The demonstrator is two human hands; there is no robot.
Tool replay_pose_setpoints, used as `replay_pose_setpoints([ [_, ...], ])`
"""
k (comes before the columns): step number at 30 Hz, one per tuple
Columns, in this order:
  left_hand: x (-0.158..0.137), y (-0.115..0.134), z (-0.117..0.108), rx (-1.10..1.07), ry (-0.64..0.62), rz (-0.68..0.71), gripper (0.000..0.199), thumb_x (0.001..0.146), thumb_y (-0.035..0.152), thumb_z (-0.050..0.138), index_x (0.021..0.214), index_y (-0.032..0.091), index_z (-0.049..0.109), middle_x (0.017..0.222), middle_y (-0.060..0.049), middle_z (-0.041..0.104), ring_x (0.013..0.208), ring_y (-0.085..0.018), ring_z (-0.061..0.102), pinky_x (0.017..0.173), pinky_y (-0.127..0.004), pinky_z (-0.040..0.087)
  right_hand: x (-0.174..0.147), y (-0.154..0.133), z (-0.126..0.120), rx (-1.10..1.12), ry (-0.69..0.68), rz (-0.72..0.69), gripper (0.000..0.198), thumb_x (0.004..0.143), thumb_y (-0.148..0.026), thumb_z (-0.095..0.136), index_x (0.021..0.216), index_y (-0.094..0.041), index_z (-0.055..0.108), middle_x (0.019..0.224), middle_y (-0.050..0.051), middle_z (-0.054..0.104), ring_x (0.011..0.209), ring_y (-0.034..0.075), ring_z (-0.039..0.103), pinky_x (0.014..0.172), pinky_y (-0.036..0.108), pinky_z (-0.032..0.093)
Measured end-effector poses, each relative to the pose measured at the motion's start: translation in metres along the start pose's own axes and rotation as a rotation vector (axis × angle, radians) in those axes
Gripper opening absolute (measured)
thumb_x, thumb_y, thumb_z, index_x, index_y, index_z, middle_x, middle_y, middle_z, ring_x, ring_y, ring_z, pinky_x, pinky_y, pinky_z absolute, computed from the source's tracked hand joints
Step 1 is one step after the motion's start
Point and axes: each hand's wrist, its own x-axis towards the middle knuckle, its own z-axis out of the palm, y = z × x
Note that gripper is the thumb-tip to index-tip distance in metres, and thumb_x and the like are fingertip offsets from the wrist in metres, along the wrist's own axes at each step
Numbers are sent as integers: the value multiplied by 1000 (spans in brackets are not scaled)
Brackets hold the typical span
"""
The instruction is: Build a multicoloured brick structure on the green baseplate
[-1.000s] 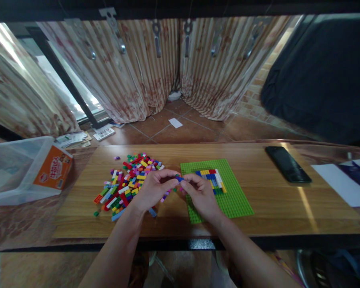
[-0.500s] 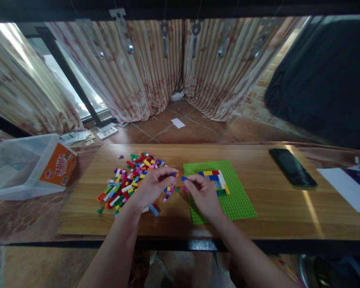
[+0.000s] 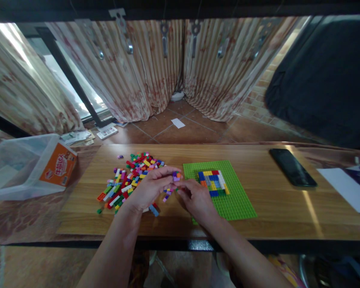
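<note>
My left hand is closed in a pinch on a small cluster of toy bricks, with purple and orange ones showing. My right hand touches or nearly touches the left fingertips, its thumb and fingers pressed together. Whatever lies between the right fingers is hidden. Just right of that hand, a built block of bricks in blue, yellow, red, white and orange sits on the green baseplate. Below the left fingertips lies a purple and pink strip of bricks on the table.
A heap of loose coloured bricks spreads left of my hands on the wooden table. Beyond the left edge stands a clear plastic bin with an orange label. A black phone and white paper lie at the right.
My right hand has moved left to the left fingertips, uncovering more of the built block. The blue brick in its fingers no longer shows. My left hand has barely moved.
</note>
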Motion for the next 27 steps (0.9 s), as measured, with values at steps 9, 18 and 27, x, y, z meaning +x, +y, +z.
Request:
replay_pose_setpoints([
  [9,4,-8,-5,202,63,57,38,72,27,76,108,16,68,89,-3,68,66,-10,59,54,-19,45,6,-9,-11,228,183,109,18,91,-29,52,91,-20,67,78,3,70,70,16,63,66,27,48],
  [18,3,3,-20,268,243,112,40,72,31,75,108,13,70,82,-3,70,70,-13,62,65,-23,48,-1,0,-10,-100,102,-83,18,90,-17,49,91,-22,67,90,5,67,84,18,63,76,30,49],
  [27,3,0,-13,331,151,45,39,74,29,70,110,14,70,84,-4,70,67,-14,62,58,-24,47,-1,14,2,-311,-83,-132,22,91,-16,47,86,-20,68,92,9,64,90,21,59,82,34,48],
])
